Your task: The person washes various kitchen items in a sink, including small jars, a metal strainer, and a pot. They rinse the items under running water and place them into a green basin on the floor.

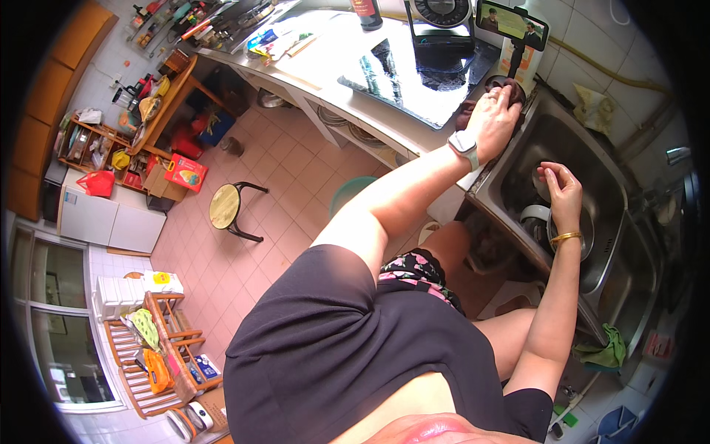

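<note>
My left hand [496, 119], wearing a watch, lies with its fingers over a dark maroon item [511, 87] on the counter corner beside the sink. What that item is cannot be made out; another dark piece [465, 115] sits by my wrist. Above the steel sink [596, 166] hovers my right hand [563, 186], a gold bracelet on its wrist. Its fingers are curled towards the thumb, and whether they pinch something is unclear. Below it in the basin are a white-rimmed cup or bowl [535, 213] and a round metal vessel [587, 241], partly hidden by my wrist.
A phone [513, 25] on a stand rises behind my left hand. Left of it are a glossy black panel [410, 83], a round-faced appliance [441, 14] and a bottle [366, 14]. A green cloth [607, 347] hangs near the sink. On the tiled floor stands a stool [227, 206].
</note>
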A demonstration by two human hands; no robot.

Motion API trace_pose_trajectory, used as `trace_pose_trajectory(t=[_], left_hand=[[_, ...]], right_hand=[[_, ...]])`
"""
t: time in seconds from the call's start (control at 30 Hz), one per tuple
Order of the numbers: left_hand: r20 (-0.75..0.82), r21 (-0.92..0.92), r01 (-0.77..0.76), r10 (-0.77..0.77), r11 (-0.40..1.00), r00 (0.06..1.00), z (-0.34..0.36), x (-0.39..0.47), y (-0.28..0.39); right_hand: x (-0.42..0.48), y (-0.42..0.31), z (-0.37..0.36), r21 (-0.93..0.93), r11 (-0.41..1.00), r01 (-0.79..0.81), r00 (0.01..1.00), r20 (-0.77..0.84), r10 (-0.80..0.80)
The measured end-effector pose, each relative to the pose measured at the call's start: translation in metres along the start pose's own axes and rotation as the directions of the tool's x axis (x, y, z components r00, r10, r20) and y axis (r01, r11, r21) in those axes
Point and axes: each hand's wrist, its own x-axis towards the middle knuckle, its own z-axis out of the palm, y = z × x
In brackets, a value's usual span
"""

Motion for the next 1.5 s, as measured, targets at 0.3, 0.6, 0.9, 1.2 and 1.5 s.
trace_pose_trajectory(t=[0.3,0.6,0.9,1.2,1.5], left_hand=[[0.306,-0.364,0.108,0.009,0.925,0.952,-0.003,-0.053,-0.031],[0.394,-0.394,0.107,0.063,0.913,0.917,-0.118,-0.13,-0.046],[0.207,-0.445,0.458,-0.409,0.769,0.889,-0.217,-0.122,-0.185],[0.323,-0.055,0.413,-0.376,0.909,0.869,-0.115,-0.043,-0.29],[0.382,-0.141,0.547,-0.465,0.825,0.799,-0.021,0.001,-0.288]], right_hand=[[-0.008,0.0,0.003,0.039,0.999,0.017,1.0,0.026,-0.018],[-0.014,0.007,-0.004,0.037,0.999,-0.018,0.999,0.029,0.017],[-0.011,0.004,0.004,0.055,0.998,-0.017,0.999,0.043,0.014],[-0.006,0.006,0.008,0.051,0.999,0.004,0.999,0.046,-0.006],[-0.004,0.008,0.005,-0.016,0.998,-0.058,0.997,0.046,0.059]])
